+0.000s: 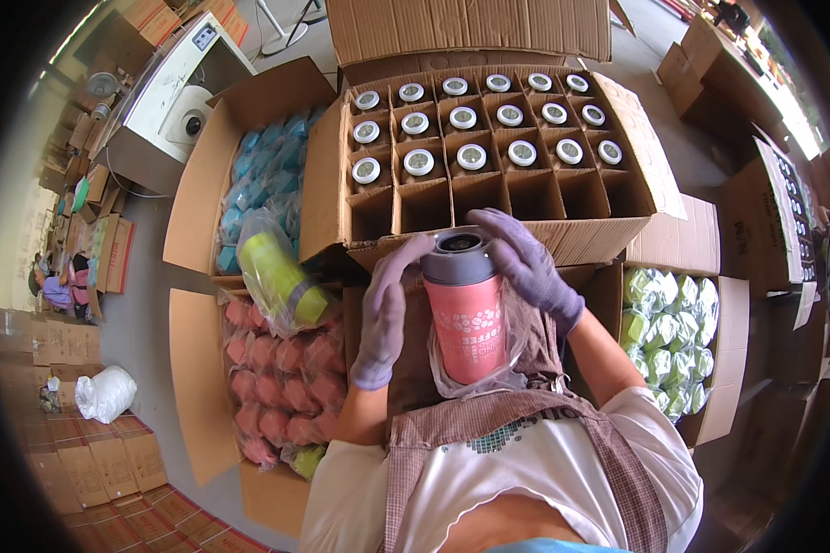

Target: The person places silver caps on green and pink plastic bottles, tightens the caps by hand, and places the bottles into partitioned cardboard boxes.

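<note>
A pink tumbler (468, 336) with a grey lid (456, 265) stands upright in front of my apron. Clear plastic film (500, 378) lies loosely around its lower part. My left hand (387, 313), in a purple-grey glove, presses its fingers against the left side of the lid. On the other side, my right hand (532, 267) curls around the lid's right edge, its fingertips above the rim. Both hands hold the tumbler between them. Just left of it, a green tumbler (281, 276) in clear plastic rests across the edges of the cartons.
Ahead stands a divided carton (563, 241) with rows of white-rimmed containers (464, 118). Open cartons at left hold blue wrapped items (267, 175) and red wrapped items (286, 387). At right, another carton holds pale-green wrapped items (669, 341). A white machine (189, 83) stands far left.
</note>
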`<state>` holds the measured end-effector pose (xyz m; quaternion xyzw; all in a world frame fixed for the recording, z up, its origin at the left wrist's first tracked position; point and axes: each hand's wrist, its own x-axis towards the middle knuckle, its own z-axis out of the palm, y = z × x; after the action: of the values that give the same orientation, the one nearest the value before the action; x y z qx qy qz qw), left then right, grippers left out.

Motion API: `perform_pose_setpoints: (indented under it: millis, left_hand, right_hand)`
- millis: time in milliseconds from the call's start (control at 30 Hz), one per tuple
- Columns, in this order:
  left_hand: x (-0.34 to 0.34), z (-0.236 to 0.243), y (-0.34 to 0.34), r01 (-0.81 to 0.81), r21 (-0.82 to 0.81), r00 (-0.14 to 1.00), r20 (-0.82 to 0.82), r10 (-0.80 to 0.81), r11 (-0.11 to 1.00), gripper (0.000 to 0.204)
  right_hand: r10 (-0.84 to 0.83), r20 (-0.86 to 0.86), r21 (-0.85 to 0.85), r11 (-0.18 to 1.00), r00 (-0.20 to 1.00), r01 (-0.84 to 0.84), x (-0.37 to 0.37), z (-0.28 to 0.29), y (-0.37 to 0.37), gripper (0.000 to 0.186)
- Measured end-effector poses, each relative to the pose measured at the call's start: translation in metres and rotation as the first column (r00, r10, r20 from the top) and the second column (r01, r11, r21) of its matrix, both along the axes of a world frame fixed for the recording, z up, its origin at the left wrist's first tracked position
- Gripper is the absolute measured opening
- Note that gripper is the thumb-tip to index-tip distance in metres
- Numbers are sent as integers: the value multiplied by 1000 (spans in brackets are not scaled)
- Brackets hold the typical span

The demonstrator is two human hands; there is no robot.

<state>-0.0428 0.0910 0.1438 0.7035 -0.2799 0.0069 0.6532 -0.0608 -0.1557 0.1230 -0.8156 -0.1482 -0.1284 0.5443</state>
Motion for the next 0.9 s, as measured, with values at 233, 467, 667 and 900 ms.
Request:
perform_pose_setpoints:
  millis: [233, 467, 667, 900]
  left_hand:
    - [21, -50, 1, -267, 250, 954, 209, 217, 931, 63]
    - [24, -30, 12, 29, -147, 990, -129, -48, 989, 86]
    - [25, -20, -11, 4, 97, 978, -208, 17, 995, 87]
    - [25, -131, 27, -484, -368, 847, -427, 317, 794, 49]
  right_hand:
    - [171, 218, -333, 938, 961, -92, -7, 50, 39, 54]
    - [174, -74, 253, 956, 982, -150, 2, 13, 12, 62]
    - [416, -255, 527, 817, 873, -235, 56, -13, 15, 67]
    - [107, 132, -497, 867, 985, -28, 193, 19, 91, 29]
